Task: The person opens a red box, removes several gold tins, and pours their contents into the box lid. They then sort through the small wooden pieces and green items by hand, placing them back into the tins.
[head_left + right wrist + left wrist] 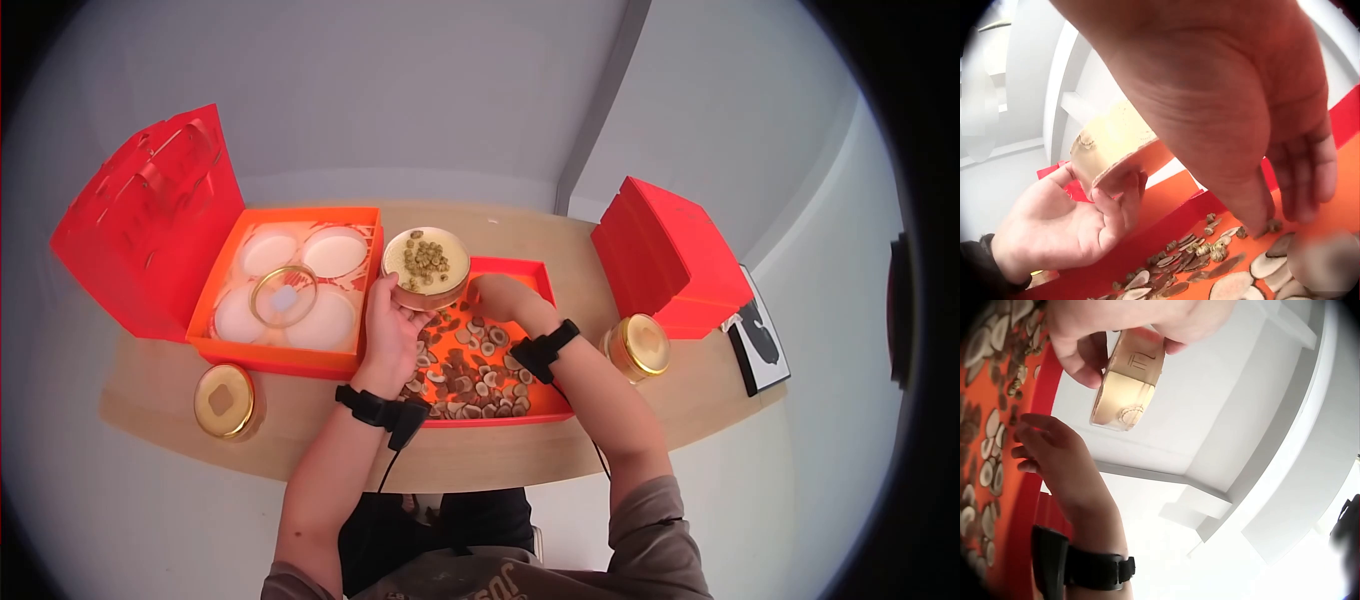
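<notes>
My left hand (393,330) grips a round clear jar (395,291) by its side, above the tray. Its mouth faces up, small greenish dried buds (425,262) lie on the pale bottom, and a gold label (1127,394) wraps the wall. My right hand (508,300) reaches down into the red-rimmed orange tray (548,400), fingers pointing at its floor. In the right wrist view a small bud (1274,225) sits right at its thumb tip; I cannot tell whether it is pinched. Dried pale slices (480,385) and loose buds (1216,251) lie spread over the tray.
An orange box (200,320) with round white recesses stands left, a clear ring-shaped lid (256,300) on it. Behind it is a red bag (150,230). Gold-lidded jars (224,401) stand left and right. Farther right are a red box (670,255) and a black-and-white flat box (762,335).
</notes>
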A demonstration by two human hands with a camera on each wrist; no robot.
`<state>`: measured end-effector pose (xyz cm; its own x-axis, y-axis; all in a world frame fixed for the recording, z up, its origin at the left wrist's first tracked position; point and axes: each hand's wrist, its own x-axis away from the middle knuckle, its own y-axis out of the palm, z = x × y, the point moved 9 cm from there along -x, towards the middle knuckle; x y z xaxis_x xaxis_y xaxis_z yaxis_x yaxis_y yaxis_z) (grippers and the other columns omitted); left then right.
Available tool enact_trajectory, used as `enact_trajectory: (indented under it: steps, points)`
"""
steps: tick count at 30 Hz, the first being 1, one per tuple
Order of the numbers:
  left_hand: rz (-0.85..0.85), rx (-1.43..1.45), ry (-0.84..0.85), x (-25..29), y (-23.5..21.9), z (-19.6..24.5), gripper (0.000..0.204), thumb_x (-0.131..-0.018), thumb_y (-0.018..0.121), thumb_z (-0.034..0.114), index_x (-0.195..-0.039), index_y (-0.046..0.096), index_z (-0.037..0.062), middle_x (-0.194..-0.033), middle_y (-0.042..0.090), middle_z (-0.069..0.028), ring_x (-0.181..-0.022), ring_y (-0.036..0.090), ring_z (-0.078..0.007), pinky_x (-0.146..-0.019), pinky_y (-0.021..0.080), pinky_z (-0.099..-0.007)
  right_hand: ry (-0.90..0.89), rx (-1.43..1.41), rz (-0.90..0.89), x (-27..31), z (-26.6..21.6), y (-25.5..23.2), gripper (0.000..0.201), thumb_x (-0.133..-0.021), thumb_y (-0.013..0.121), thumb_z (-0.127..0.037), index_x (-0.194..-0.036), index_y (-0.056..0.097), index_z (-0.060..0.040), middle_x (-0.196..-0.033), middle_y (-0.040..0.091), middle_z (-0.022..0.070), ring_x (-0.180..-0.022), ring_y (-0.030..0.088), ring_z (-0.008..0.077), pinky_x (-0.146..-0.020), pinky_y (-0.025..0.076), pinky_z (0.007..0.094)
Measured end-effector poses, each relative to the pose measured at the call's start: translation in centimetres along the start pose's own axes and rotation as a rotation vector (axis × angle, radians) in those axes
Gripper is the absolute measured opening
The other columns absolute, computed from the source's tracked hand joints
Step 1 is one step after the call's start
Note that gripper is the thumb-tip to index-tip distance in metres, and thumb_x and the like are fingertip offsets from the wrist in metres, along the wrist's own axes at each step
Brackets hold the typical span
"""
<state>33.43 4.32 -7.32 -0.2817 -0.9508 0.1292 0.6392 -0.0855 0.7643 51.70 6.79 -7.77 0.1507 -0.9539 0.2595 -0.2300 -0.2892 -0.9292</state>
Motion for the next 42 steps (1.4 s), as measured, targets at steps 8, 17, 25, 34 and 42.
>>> enact_trajectory:
  steps: [8, 17, 25, 34, 42]
  points:
    - [0.019, -0.001, -0.03, -0.2, -0.3, -0.4, 0.038, -0.099, 0.058, 0.042, -0.121, 0.056, 0.0112, -0.124, 0.063, -0.0055, -0.111, 0.059, -0.0176, -0.091, 0.047, -0.0351, 0.034, 0.143, 0.006, -1.0, 0.6, 0.9, 0.027, -0.091, 0.069, -0.027, -0.109, 0.076, -0.0084, -0.104, 0.075, 0.0147, -0.101, 0.07, 0.0319, -0.088, 0.054, 0.043]
    - [0.024, -0.014, -0.044, 0.0, 0.0, -0.4, 0.038, -0.1, 0.054, 0.039, -0.124, 0.053, 0.0096, -0.124, 0.061, -0.0058, -0.11, 0.058, -0.017, -0.087, 0.047, -0.0363, -0.012, -0.71, 0.22, 6.3, 0.7, -5.8, 0.018, -0.094, 0.063, -0.016, -0.098, 0.071, -0.0008, -0.081, 0.069, 0.0054, -0.076, 0.065, 0.0121, -0.069, 0.053, 0.0281]
    - [-0.056, -0.098, -0.09, 0.6, 1.5, -0.6, 0.044, -0.101, 0.05, 0.039, -0.132, 0.052, 0.0087, -0.132, 0.061, -0.0073, -0.115, 0.059, -0.0183, -0.093, 0.047, -0.0375, -0.2, -0.951, 0.507, 9.0, 0.9, -8.9, 0.016, -0.097, 0.066, -0.014, -0.105, 0.07, -0.0007, -0.082, 0.065, -0.0017, -0.074, 0.059, 0.0073, -0.07, 0.051, 0.0247]
    - [-0.318, -0.241, -0.242, 0.7, 2.5, -2.8, 0.048, -0.104, 0.041, 0.039, -0.136, 0.052, 0.0063, -0.131, 0.065, -0.0085, -0.112, 0.063, -0.0182, -0.09, 0.05, -0.0373, -0.37, -0.525, 0.655, 11.4, -2.3, -11.1, 0.019, -0.094, 0.07, -0.014, -0.108, 0.074, -0.0024, -0.099, 0.075, 0.0101, -0.088, 0.069, 0.0203, -0.08, 0.054, 0.0334]
    - [-0.286, -0.226, -0.254, 1.4, 3.5, -2.7, 0.036, -0.105, 0.044, 0.035, -0.122, 0.054, 0.0056, -0.115, 0.069, -0.012, -0.096, 0.069, -0.0196, -0.082, 0.056, -0.0372, -0.421, -0.51, 0.604, 10.9, -3.8, -9.9, 0.016, -0.091, 0.071, -0.013, -0.104, 0.074, -0.0036, -0.104, 0.073, 0.0119, -0.098, 0.068, 0.0276, -0.088, 0.054, 0.0395]
